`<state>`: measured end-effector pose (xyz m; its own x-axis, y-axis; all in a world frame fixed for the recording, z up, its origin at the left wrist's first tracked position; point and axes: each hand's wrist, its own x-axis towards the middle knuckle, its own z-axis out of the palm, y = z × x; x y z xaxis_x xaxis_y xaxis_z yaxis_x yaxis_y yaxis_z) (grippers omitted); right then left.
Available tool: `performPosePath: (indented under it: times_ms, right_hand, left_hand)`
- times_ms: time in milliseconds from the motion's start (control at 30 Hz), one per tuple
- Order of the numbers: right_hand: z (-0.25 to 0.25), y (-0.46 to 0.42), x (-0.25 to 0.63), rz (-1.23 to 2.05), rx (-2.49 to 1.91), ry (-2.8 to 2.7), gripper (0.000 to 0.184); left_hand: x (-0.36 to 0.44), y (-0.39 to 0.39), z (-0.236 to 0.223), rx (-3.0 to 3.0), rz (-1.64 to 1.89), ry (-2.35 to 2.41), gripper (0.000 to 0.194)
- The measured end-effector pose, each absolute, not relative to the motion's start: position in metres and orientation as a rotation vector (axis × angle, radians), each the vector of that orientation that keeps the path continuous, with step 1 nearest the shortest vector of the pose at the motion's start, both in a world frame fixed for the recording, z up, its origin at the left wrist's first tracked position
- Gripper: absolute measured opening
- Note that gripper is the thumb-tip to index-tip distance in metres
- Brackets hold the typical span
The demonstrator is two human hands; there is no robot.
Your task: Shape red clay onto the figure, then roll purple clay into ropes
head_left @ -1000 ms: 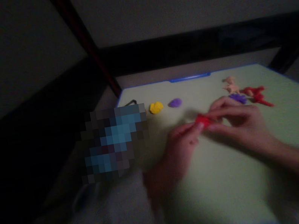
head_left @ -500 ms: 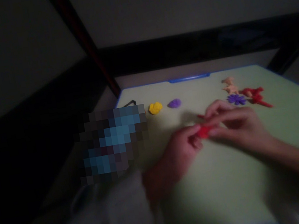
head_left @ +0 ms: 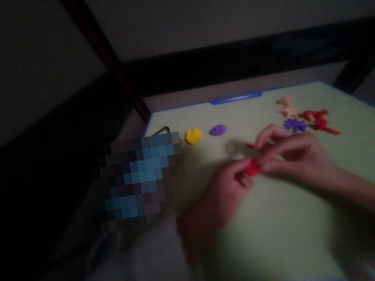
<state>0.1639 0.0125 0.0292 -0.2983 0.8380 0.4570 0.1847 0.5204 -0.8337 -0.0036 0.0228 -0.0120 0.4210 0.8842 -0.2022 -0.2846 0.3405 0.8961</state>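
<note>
Low over the table, my left hand (head_left: 229,188) is closed, with thumb and fingers pinching a small piece of red modelling clay (head_left: 252,168). My right hand (head_left: 295,151) meets it from the other side, and its thumb and finger press on the same red piece. A thin red tip (head_left: 250,145) shows beyond the right fingers; whether it joins the clay cannot be seen. Behind my right hand lie a purple flower-like shape (head_left: 295,125), red clay shapes (head_left: 321,120) and peach-coloured shapes (head_left: 287,108).
The pale green table (head_left: 279,240) has a blue rim. A yellow lump (head_left: 194,136) and a purple oval lump (head_left: 218,130) sit toward its far side. At the left edge, a pixelated blue patch (head_left: 148,166) hides what is there. A wall stands behind.
Both hands stay around the red clay. My right fingers have shifted slightly, and a little more of the thin red tip shows. The table's things have not moved.
</note>
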Motion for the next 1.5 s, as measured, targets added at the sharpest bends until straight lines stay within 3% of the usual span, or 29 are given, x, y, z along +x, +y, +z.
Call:
performPosePath:
  times_ms: [167, 367, 767, 1167, 1500]
  right_hand:
    - [0.029, 0.012, 0.164, 0.84, -0.859, -1.758, 0.011]
    - [0.023, 0.014, 0.163, 0.801, -0.92, -1.688, 0.024]
    - [0.024, 0.013, 0.16, 0.73, -0.993, -1.731, 0.014]
    - [0.023, 0.014, 0.162, 0.697, -0.975, -1.743, 0.021]
    - [0.025, 0.013, 0.16, 0.67, -0.961, -1.804, 0.015]
  left_hand:
    - [-0.003, 0.021, -0.007, 0.853, 0.862, 0.768, 0.008]
    - [-0.003, 0.021, -0.003, 0.645, 0.885, 0.682, 0.007]
    - [-0.003, 0.02, -0.001, 0.641, 0.902, 0.687, 0.006]
    - [-0.003, 0.023, -0.007, 0.713, 0.891, 0.654, 0.011]
    - [-0.004, 0.02, 0.0, 0.773, 0.925, 0.684, 0.018]
